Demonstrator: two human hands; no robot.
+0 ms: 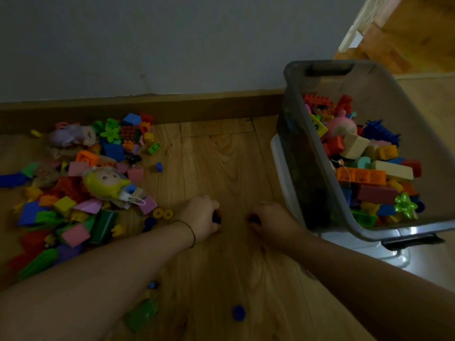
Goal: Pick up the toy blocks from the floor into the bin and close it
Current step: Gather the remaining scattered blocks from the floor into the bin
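Head view: left hand (202, 215) low on the wood floor (221, 156), fingers curled round a small dark blue block (216, 219). Right hand (268, 217) near it, fingers curled down; can't tell if it holds anything. Block pile (73, 193) on the floor at left, by the wall. Grey bin (394, 99) at right, lid off, part-filled with blocks (369, 173).

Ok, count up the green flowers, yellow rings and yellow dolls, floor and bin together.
Green flowers: 2, one on the floor, one in the bin
Yellow rings: 2, on the floor
Yellow doll: 1, on the floor
Total: 5
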